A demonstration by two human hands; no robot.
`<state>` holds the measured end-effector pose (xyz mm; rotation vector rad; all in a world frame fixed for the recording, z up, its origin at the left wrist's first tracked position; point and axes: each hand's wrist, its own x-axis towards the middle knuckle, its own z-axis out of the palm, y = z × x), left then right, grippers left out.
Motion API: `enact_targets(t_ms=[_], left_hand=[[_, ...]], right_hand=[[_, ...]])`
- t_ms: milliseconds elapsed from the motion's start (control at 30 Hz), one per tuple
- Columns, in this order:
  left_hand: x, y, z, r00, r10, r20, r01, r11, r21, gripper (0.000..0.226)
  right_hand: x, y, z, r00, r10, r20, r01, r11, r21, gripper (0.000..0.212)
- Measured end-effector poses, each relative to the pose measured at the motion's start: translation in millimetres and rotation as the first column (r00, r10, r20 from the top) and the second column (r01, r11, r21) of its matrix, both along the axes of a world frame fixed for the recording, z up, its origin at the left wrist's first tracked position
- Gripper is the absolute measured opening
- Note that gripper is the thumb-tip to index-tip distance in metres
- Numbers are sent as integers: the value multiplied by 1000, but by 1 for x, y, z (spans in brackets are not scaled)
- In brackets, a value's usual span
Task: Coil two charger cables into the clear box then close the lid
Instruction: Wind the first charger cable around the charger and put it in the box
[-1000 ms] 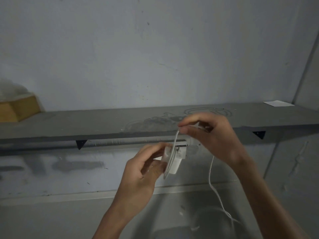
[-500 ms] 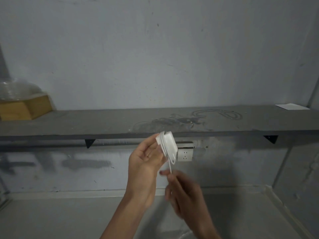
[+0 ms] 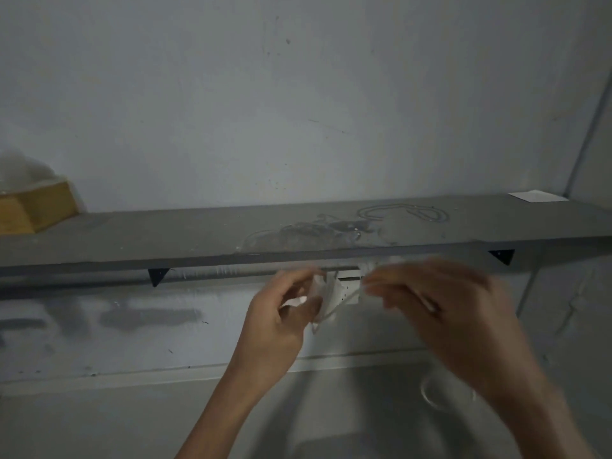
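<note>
currently mid-coil on the white charger cable, held up before the shelf: left hand grips the wound bundle, right hand pinches the loose strand; next wrap likely needs steady tension

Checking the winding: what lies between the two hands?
In the head view, a stretch of white charger cable runs from the left hand to the right hand.

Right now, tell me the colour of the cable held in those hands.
White; the cable shows best, though blurred, in the head view.
</note>
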<state>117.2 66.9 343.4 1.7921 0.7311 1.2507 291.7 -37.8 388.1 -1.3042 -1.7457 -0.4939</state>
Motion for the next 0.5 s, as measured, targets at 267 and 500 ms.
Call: enact_targets(t_ms=[267, 500], left_hand=[[-8, -40, 22, 949, -245, 197, 251, 968, -4, 28], [-3, -23, 12, 917, -75, 391, 176, 957, -230, 31]], right_hand=[[13, 47, 16, 879, 192, -436, -286, 945, -159, 16], [-20, 72, -54, 547, 259, -796, -566, 815, -123, 26]])
